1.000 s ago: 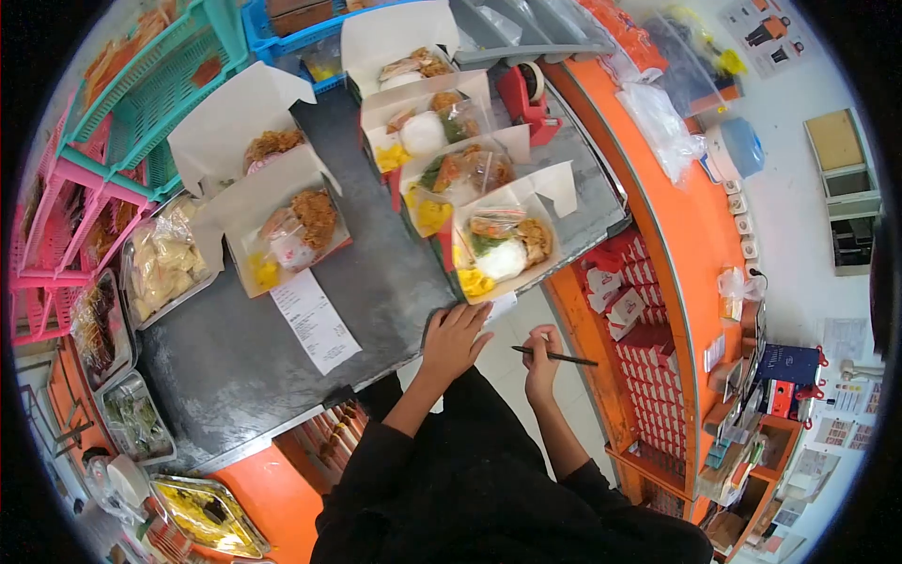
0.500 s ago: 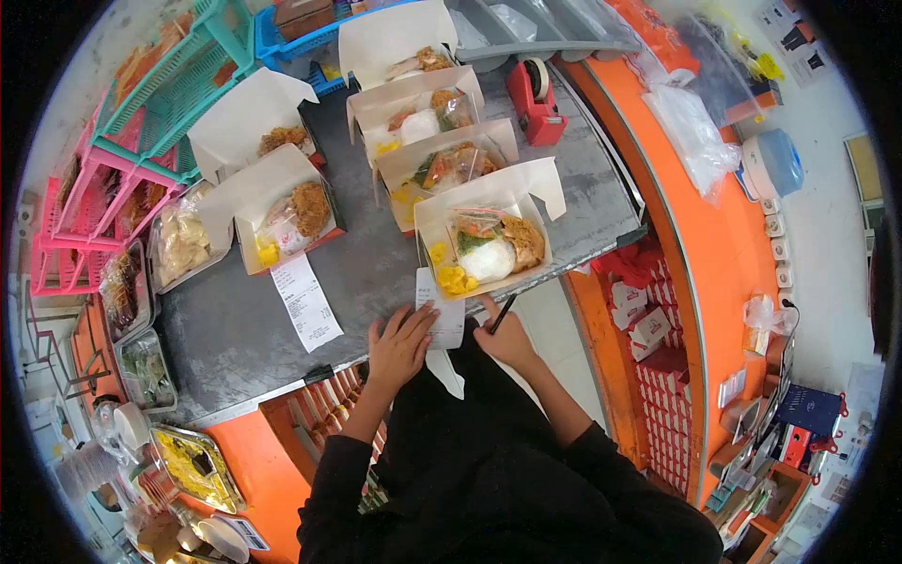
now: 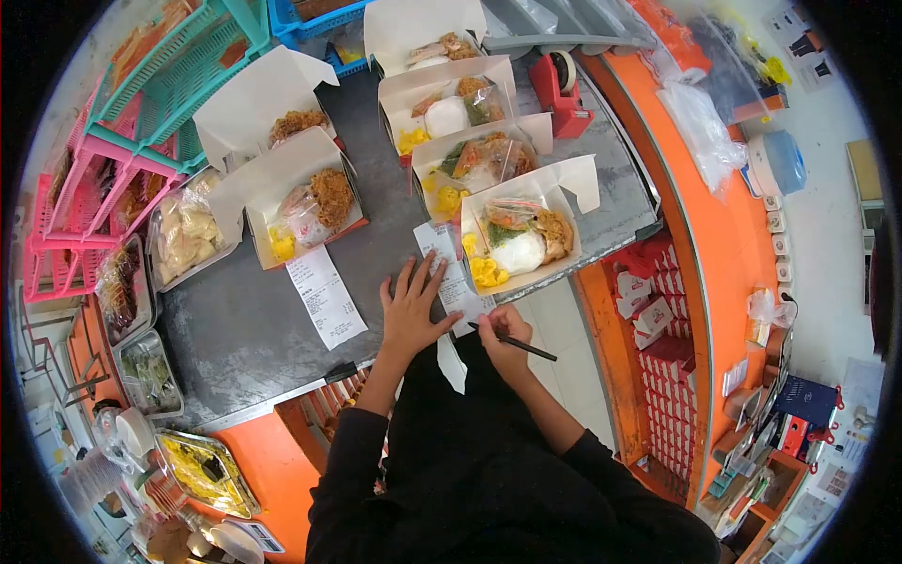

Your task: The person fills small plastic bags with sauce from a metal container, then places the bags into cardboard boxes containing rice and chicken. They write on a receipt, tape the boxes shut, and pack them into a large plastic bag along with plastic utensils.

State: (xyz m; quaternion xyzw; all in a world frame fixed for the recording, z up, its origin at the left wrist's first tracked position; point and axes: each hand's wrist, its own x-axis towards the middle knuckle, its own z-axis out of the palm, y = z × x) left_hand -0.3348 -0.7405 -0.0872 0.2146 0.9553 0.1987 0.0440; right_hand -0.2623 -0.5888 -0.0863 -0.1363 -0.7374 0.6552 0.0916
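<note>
**Grey bench in a food stall, receipt getting written on right at the front edge**

So it's a cramped food counter: dark grey bench (image 3: 254, 338) hemmed in by an orange counter wall (image 3: 700, 235) curving down the right side. Going near to far.

Closest is the person's black sleeves, both forearms reaching up to the bench's front edge. The left hand (image 3: 411, 310) lies flat with fingers spread, pressing down a long receipt (image 3: 449, 273) that sits at the near right corner and hangs a bit over the edge. The right hand (image 3: 503, 334) is curled around a black pen (image 3: 515, 344), pinching it, tip down at the receipt's lower end, wrist just off the bench edge over the gap to the floor.

Just left of the left hand there's a second receipt (image 3: 324, 296) lying loose, and left of that a decent patch of bare grey surface, which is about the only open room.

The receipt's top end touches the nearest open meal box (image 3: 521, 240), which has rice and yellow stuff in it and sits right at the right edge. Behind it three more boxes run back in a row, with two others over on the left (image 3: 305, 211). A red tape dispenser (image 3: 564, 85) sits far right, and pink and teal baskets (image 3: 141, 103) crowd the far left.
</note>
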